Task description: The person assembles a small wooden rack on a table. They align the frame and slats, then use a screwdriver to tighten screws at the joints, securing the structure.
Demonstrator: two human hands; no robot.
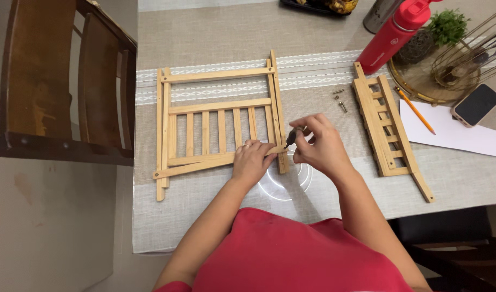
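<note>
Pale wood makes up the slatted frame (pixel 218 124) lying flat on the grey tablecloth (pixel 204 216), its long rails running away from the person and its short slats pointing the same way. The left hand (pixel 251 162) presses down, fingers spread, on the frame's lower crosspiece near the right rail. The right hand (pixel 321 146) pinches a small dark tool (pixel 290 137), probably a short screwdriver or hex key, though its tip is hidden against the rail; it slants down and left toward the rail's lower end. Under both wrists a clear round dish (pixel 286 184) is hard to make out, and its contents cannot be told. A second slatted frame (pixel 391 130) lies to the right, long axis slanting toward the near right. A few loose screws (pixel 340 100) sit between the frames. A gold wire tray (pixel 421 81) holds a small green plant (pixel 447 26); the red bottle (pixel 394 35) beside it is cut off at the top edge.
</note>
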